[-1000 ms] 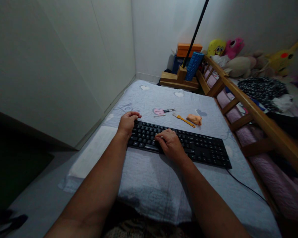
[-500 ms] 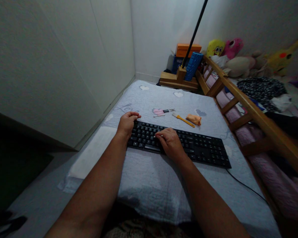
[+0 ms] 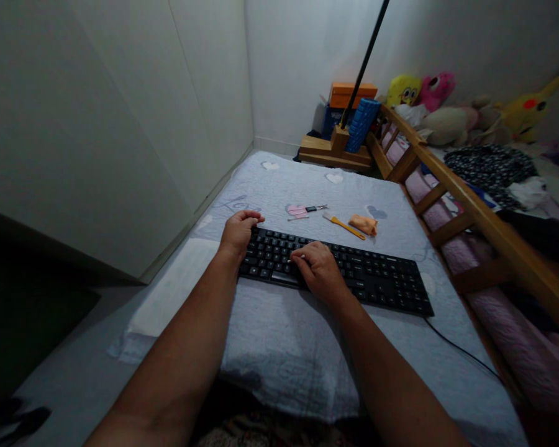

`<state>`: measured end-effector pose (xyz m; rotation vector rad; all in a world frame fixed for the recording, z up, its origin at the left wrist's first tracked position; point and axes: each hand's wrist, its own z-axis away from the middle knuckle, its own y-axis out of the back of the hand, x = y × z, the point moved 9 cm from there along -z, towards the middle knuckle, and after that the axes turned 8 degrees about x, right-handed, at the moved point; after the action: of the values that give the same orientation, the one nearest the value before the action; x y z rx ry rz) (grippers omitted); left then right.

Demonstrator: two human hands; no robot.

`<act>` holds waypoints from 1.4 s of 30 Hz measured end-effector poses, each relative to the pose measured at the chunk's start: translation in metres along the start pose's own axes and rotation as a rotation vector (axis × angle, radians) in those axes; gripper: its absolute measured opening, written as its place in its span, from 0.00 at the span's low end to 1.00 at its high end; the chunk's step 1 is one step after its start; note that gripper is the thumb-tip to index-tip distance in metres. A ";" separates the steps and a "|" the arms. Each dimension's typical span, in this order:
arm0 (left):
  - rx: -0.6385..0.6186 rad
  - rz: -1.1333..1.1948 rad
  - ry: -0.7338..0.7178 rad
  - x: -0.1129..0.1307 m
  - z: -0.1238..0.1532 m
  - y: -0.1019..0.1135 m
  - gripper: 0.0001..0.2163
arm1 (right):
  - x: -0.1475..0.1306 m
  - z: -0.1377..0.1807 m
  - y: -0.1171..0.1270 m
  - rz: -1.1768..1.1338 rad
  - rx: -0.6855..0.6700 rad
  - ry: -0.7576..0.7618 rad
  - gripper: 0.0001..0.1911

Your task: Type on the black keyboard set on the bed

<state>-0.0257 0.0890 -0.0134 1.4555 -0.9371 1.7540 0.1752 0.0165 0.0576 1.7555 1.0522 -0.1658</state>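
A black keyboard (image 3: pixel 382 282) lies slightly aslant on the cloth-covered surface. My left hand (image 3: pixel 238 234) is closed on its upper left corner, thumb and fingers together at the edge. Over the middle keys, my right hand (image 3: pixel 319 267) pinches a thin cotton swab (image 3: pixel 302 256), of which only a small white end shows; the tip at the keys is hidden. Behind the keyboard lie another cotton swab (image 3: pixel 298 218), a small tool with a dark handle and metal tip (image 3: pixel 312 208), a brush with a yellow handle (image 3: pixel 347 228) and a crumpled orange cloth (image 3: pixel 363 225).
The keyboard's cable (image 3: pixel 463 349) runs off to the right. A wooden bed rail (image 3: pixel 489 214) borders the right side, with plush toys beyond it. At the left stands a pale cabinet (image 3: pixel 121 124). A black pole on a wooden base (image 3: pixel 338 149) and boxes are at the back.
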 end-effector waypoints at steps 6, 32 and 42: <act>0.016 -0.016 0.008 0.001 0.001 0.000 0.06 | 0.004 -0.002 -0.001 0.021 0.007 -0.011 0.09; 0.012 0.014 0.000 0.003 0.001 0.000 0.06 | 0.006 0.001 0.013 0.059 0.026 -0.049 0.08; 0.010 0.008 0.002 0.003 0.002 0.000 0.06 | 0.003 0.001 0.010 0.032 -0.006 -0.022 0.08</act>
<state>-0.0249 0.0878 -0.0102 1.4574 -0.9361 1.7681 0.1846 0.0169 0.0623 1.7604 1.0070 -0.1614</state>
